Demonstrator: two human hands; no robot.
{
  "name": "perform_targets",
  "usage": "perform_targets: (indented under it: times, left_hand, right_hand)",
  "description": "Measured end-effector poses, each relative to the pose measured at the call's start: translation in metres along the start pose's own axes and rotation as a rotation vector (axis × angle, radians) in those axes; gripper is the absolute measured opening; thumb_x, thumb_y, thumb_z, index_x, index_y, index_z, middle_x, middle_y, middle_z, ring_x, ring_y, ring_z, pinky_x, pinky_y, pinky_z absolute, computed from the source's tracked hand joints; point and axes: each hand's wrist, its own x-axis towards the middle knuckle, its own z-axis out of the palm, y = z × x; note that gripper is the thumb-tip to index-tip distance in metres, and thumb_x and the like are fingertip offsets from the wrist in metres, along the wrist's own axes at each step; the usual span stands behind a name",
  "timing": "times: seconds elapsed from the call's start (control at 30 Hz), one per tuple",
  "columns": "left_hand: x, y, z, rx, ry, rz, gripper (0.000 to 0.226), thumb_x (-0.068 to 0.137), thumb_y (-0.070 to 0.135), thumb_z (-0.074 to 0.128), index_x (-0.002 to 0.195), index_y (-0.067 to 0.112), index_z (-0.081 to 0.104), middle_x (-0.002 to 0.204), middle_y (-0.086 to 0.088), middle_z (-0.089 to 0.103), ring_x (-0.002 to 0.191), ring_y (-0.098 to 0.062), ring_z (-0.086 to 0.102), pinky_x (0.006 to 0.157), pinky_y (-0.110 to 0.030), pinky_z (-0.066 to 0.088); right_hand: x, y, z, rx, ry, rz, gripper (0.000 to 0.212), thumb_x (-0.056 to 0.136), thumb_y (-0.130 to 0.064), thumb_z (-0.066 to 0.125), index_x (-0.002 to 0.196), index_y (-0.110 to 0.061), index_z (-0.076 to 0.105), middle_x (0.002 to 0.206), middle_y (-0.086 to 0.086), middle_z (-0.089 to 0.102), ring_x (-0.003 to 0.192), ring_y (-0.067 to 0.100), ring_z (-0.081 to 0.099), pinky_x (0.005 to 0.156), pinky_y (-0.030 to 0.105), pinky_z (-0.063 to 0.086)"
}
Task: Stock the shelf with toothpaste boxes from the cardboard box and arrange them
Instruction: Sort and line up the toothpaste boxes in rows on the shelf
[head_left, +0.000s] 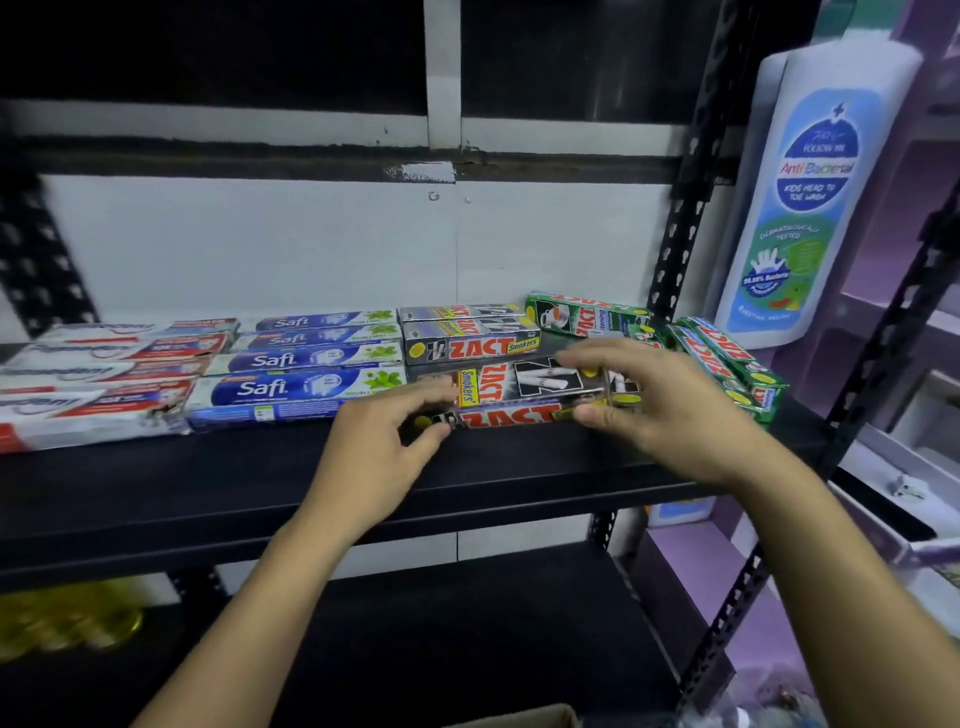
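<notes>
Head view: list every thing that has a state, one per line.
front Zact Smokers box, held at both ends at the front of the shelf
left hand, pinches its left end
right hand, grips its right end
rear Zact Smokers boxes, lying flat, aligned
Safi boxes, lying flat in a row
green Zact boxes, lying askew at the shelf's right end
anti-bacterial wash bottle, upright

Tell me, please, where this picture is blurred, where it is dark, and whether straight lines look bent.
In the head view, blur smears the left post, the red-and-white boxes, the left hand and the right hand holding the front Zact box; the Safi boxes read clearly; the lower shelf is dark; the wide lens tilts the right post.
</notes>
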Motion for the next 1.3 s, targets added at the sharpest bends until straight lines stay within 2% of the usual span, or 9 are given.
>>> perform_targets:
  times: [0.13,0.27,0.33,0.47,0.6,0.8,1.0,1.13,1.3]
  left_hand:
    - [0.001,-0.005,-0.007,0.047,-0.018,-0.027,0.038,0.083,0.016,0.076,0.119,0.029,0.071,0.129,0.018,0.063,0.119,0.009,0.053,0.101,-0.004,0.032]
    - [0.015,-0.019,-0.021,0.176,0.062,-0.079,0.044,0.087,0.037,0.071,0.13,0.036,0.06,0.126,0.017,0.062,0.118,-0.004,0.054,0.099,-0.025,0.042]
    - [0.028,-0.029,-0.03,0.237,0.086,-0.093,0.045,0.089,0.041,0.067,0.132,0.034,0.057,0.127,0.012,0.064,0.12,-0.012,0.056,0.102,-0.033,0.043]
    - [0.037,-0.043,-0.035,0.311,0.101,-0.119,0.046,0.09,0.042,0.063,0.133,0.025,0.055,0.127,0.007,0.065,0.12,-0.019,0.056,0.106,-0.045,0.041]
    - [0.033,-0.051,-0.029,0.388,0.029,-0.159,0.054,0.092,0.051,0.058,0.139,0.025,0.05,0.133,0.004,0.061,0.126,-0.02,0.051,0.11,-0.042,0.033]
    - [0.032,-0.053,-0.028,0.515,-0.058,-0.14,0.066,0.087,0.063,0.039,0.139,0.025,0.053,0.146,0.001,0.052,0.137,-0.021,0.041,0.113,-0.041,0.025]
    - [0.034,-0.06,-0.025,0.563,-0.133,-0.161,0.074,0.086,0.071,0.025,0.143,0.03,0.048,0.155,0.006,0.039,0.145,-0.017,0.028,0.118,-0.037,0.013]
    - [0.033,-0.056,-0.026,0.546,-0.127,-0.171,0.079,0.079,0.075,0.032,0.144,0.033,0.046,0.156,0.01,0.036,0.146,-0.014,0.026,0.119,-0.035,0.01]
    - [0.031,-0.055,-0.029,0.496,-0.121,-0.148,0.068,0.076,0.061,0.043,0.14,0.038,0.049,0.154,0.017,0.038,0.145,-0.007,0.026,0.119,-0.031,0.006]
  right_hand:
    - [0.027,0.01,-0.001,-0.138,-0.019,0.009,0.05,0.087,-0.022,0.072,0.134,-0.031,0.058,0.142,-0.007,0.053,0.134,0.012,0.045,0.113,0.034,0.035]
    - [0.045,0.021,0.013,-0.248,-0.085,0.06,0.051,0.089,-0.013,0.068,0.137,-0.025,0.056,0.143,-0.001,0.052,0.134,0.019,0.045,0.109,0.03,0.034]
    - [0.049,0.025,0.021,-0.271,-0.081,0.081,0.05,0.089,-0.016,0.066,0.137,-0.024,0.056,0.142,0.0,0.053,0.13,0.021,0.049,0.107,0.029,0.035]
    - [0.049,0.014,0.04,-0.3,-0.038,0.05,0.05,0.089,-0.035,0.067,0.137,-0.031,0.055,0.152,0.0,0.043,0.14,0.022,0.039,0.115,0.039,0.033]
    - [0.048,-0.005,0.073,-0.308,-0.047,-0.01,0.051,0.09,-0.044,0.064,0.137,-0.028,0.055,0.144,-0.003,0.051,0.133,0.021,0.045,0.106,0.045,0.042]
    - [0.056,-0.003,0.097,-0.376,0.079,0.013,0.046,0.084,-0.019,0.073,0.13,-0.02,0.063,0.125,0.002,0.066,0.116,0.03,0.06,0.096,0.044,0.048]
    - [0.083,-0.006,0.104,-0.423,-0.045,0.237,0.06,0.089,-0.006,0.06,0.143,-0.027,0.043,0.139,0.006,0.054,0.135,0.03,0.041,0.116,0.05,0.023]
    - [0.098,0.0,0.115,-0.404,-0.012,0.219,0.061,0.086,-0.003,0.06,0.14,-0.026,0.044,0.126,0.009,0.06,0.13,0.031,0.045,0.114,0.057,0.021]
    - [0.112,0.004,0.121,-0.332,-0.029,0.2,0.06,0.087,0.0,0.056,0.138,-0.028,0.043,0.132,0.007,0.057,0.141,0.028,0.033,0.115,0.062,0.011]
